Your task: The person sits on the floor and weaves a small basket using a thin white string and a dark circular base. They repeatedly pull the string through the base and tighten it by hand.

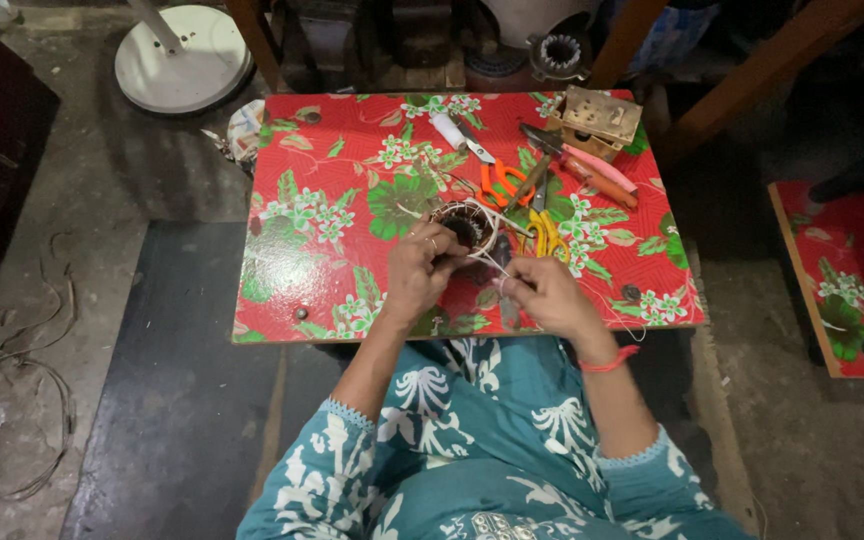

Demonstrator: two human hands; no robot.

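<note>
Right now we have both hands at the near middle of the red floral table (332,200), over a small round motor stator (464,232) wound with dark copper coils. Our left hand (417,275) is curled around the stator's near-left side, fingers closed on its rim and steadying it on the tabletop. Our right hand (544,295) sits just to the right of it, thumb and fingers pinched shut on a pale thin cord (497,262) that runs back to the coil.

We judge the stator to be a stiff, fairly heavy metal ring for its size, so it should stay put when held by its outer wall. The windings look fine and easily nicked, and they are best left untouched; the outer rim is the safer place to grip. The cord is light and limp, and needs a firm pinch close to the coil to stay taut.

Beyond the stator lie orange-handled scissors (499,183), yellow-handled pliers (547,233), a pink-handled tool (600,168), a white roll (447,130) and a brass-coloured box (600,120). Whether the pliers touch the stator we cannot tell.
</note>
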